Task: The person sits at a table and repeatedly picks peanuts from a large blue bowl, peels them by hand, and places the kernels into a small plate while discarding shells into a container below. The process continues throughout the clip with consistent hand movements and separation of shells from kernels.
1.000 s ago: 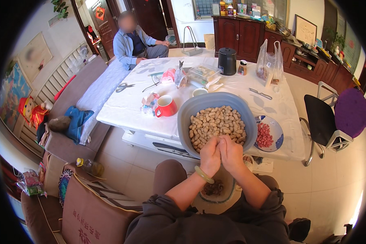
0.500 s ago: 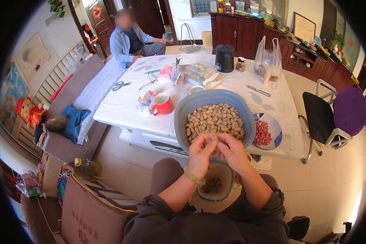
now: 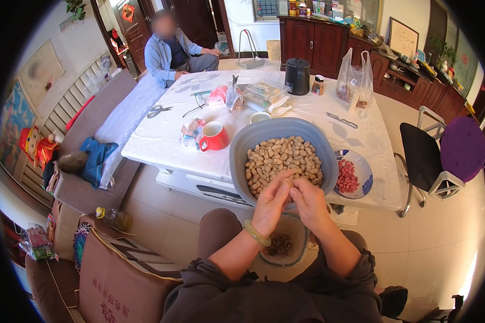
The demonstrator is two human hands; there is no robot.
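Note:
My left hand (image 3: pixel 271 202) and my right hand (image 3: pixel 306 199) meet over the near side of a blue-grey basin (image 3: pixel 238 161) full of unshelled peanuts (image 3: pixel 277 156). Their fingers are pinched together on what looks like a peanut (image 3: pixel 286 183), largely hidden by the fingers. Right of the basin, a blue-and-white plate (image 3: pixel 361 167) holds red peanut kernels (image 3: pixel 348 180). Below my hands, between my legs, a bin (image 3: pixel 299 253) has dark scraps in its bottom. A green bangle (image 3: pixel 256 233) circles my left wrist.
The white-covered table (image 3: pixel 161 140) also holds a red mug (image 3: pixel 214 135), scissors (image 3: pixel 157 112), black kettle (image 3: pixel 297 76), knife (image 3: pixel 340 119) and bags (image 3: pixel 354 81). Another person (image 3: pixel 172 54) sits beyond it. Chairs (image 3: pixel 417 156) stand right; a sofa (image 3: pixel 118 274) is at lower left.
My hands stay together over the basin; their fingers have shifted and bent differently around the small item. The whole view has moved slightly up and left.

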